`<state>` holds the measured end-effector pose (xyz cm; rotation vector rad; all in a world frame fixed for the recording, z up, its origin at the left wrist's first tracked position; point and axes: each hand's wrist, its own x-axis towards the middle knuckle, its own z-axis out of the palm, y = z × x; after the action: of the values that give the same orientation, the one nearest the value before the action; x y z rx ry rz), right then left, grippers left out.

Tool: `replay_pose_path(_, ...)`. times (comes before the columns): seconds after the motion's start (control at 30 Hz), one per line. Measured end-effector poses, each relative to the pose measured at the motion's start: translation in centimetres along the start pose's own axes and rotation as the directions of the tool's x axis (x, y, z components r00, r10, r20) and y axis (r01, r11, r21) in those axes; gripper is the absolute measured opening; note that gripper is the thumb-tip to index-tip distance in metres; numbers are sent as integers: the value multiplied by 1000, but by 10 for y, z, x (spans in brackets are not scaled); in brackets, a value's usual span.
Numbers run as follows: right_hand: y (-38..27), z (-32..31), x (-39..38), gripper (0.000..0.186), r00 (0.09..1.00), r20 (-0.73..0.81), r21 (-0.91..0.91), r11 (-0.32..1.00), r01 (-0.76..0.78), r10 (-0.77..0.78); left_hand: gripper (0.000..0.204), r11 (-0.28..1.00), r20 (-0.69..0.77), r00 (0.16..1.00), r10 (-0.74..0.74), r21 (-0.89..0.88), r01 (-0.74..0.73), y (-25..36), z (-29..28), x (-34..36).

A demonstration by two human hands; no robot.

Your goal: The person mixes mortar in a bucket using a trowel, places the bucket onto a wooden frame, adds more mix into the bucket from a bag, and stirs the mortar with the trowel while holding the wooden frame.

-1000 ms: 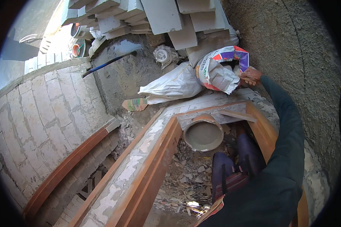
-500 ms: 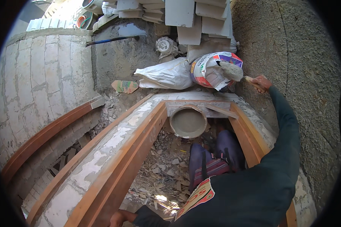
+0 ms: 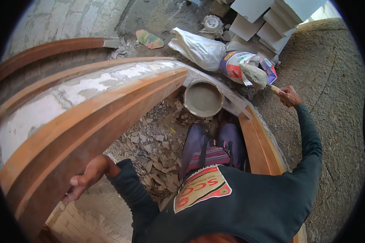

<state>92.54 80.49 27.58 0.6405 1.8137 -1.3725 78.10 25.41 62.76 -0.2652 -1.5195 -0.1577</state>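
Note:
My right hand (image 3: 288, 96) is closed around the wooden handle of a trowel (image 3: 254, 75). Grey mortar covers the trowel's blade, which is held out level with the rough wall and over the opened bag (image 3: 236, 65) of white, red and purple. Low on the left, my left hand (image 3: 86, 178) is empty, its fingers loosely stretched out beside the inner face of the brown wooden frame (image 3: 103, 115); whether they touch it I cannot tell. Between the two frame sides, in front of my legs, a round bucket (image 3: 204, 98) holds grey wet mortar.
A white sack (image 3: 198, 49) lies beyond the wall top, with stacked pale blocks (image 3: 267, 24) behind it. Rough grey plaster (image 3: 312, 73) rises along the right. Rubble (image 3: 154, 141) covers the ground below the frame. Another curved brown frame (image 3: 56, 46) stands far left.
The view has turned to the right. My left hand has come further into view, along the wooden frame. My right hand still holds the mortar-covered trowel out near the bag.

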Motion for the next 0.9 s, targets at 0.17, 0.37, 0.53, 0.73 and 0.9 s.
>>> replay_pose_path(0.17, -27, 68, 19, 51, 982, 187, -82, 995, 51, -35, 66, 992, 110, 993, -31, -115, 43, 11, 3, -10)
replay_pose_path(0.37, -60, 175, 55, 50, 926, 372, -188, 973, 135, -57, 68, 973, 37, 998, 48, -226, -39, 4, 2, 6)
replay_pose_path(0.53, -66, 248, 81, 43, 954, 293, -243, 970, 9, 64, 69, 914, 40, 999, 9, -406, 8, -3, 14, -4)
replay_pose_path(0.73, -2, 304, 120, 42, 995, -13, -19, 994, -103, 103, 67, 863, 70, 990, 125, -499, -74, -18, -11, 49)
replay_pose_path(0.9, 2, 371, 98, 48, 929, -370, -42, 999, -9, -7, 63, 856, 44, 986, 159, -503, -115, -43, -27, 68)
